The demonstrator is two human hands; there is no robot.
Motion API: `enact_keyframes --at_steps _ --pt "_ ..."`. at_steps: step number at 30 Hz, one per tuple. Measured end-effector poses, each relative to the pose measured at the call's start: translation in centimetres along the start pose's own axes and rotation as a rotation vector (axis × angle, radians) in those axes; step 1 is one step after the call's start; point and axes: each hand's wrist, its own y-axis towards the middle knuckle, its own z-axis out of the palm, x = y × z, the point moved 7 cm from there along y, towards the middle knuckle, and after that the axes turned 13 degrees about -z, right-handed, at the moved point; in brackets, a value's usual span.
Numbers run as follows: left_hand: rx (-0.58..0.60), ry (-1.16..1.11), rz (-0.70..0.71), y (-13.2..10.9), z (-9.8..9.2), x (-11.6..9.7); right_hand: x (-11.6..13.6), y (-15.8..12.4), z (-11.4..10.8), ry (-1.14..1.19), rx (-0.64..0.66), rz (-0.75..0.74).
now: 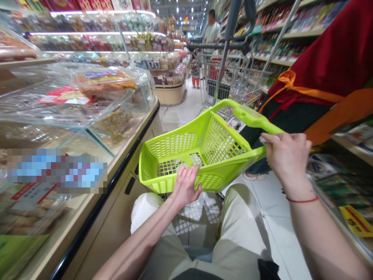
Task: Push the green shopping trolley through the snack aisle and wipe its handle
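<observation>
A lime-green plastic shopping basket (175,151) hangs in front of me over the aisle floor, tilted, with nothing visible inside. My left hand (186,184) grips its near rim, fingers curled over the edge. My right hand (287,155) is closed round the basket's green handle (250,116) at its right end; a red string sits on that wrist. My legs in light trousers show below the basket.
A glass-topped counter (87,128) with packed foods runs along my left. A person in a red top with an orange apron (320,70) stands close on the right, beside shelves. Metal trolleys (233,77) and another person (212,31) are further down the aisle.
</observation>
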Motion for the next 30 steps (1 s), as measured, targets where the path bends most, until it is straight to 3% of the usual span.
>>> enact_keyframes --at_steps 4,19,22,27,30 --pt "0.015 -0.011 0.005 -0.2 -0.1 0.3 1.2 -0.7 0.8 0.072 -0.093 -0.05" --pt "0.132 -0.065 0.003 1.0 0.9 -2.4 7.8 -3.8 1.4 0.214 -0.117 -0.252" --pt "0.127 -0.098 -0.001 0.9 1.0 -2.1 6.6 -4.2 1.6 0.242 -0.136 -0.266" --pt "0.13 -0.122 -0.005 0.9 0.9 -2.0 1.2 -3.5 1.2 0.23 -0.135 -0.128" --pt "0.137 -0.129 -0.005 0.9 0.8 -2.0 -0.4 -3.0 0.8 0.216 -0.135 -0.1"
